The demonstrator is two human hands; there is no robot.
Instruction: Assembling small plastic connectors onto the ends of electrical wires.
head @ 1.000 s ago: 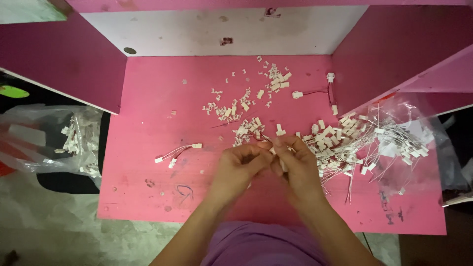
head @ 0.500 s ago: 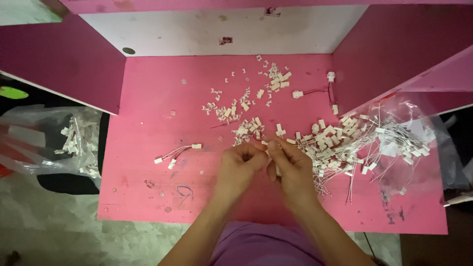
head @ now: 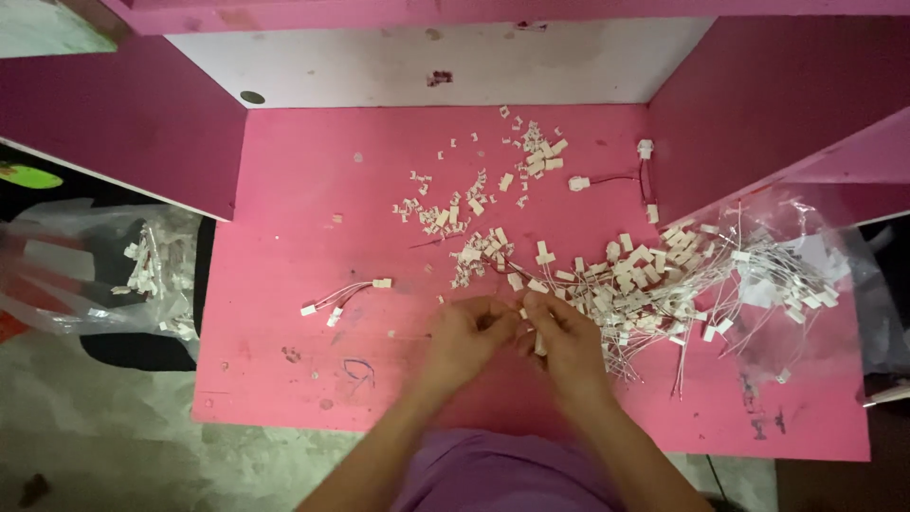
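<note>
My left hand and my right hand meet over the near middle of the pink table, fingertips together around a small white connector with thin wires. Exactly how each hand grips it is blurred. Just right of my right hand lies a big tangle of white connectors on thin wires, spilling from a clear plastic bag. A finished-looking wire piece with white plugs lies to the left of my left hand.
Small loose white plastic bits are scattered over the table's middle and back. A red-wired connector pair lies near the right wall. Pink side panels enclose the table. A clear bag with connectors sits on the floor at left.
Both hands have stayed together at the same spot, shifting only slightly while working the small piece between the fingers. Nothing else on the table has moved.
</note>
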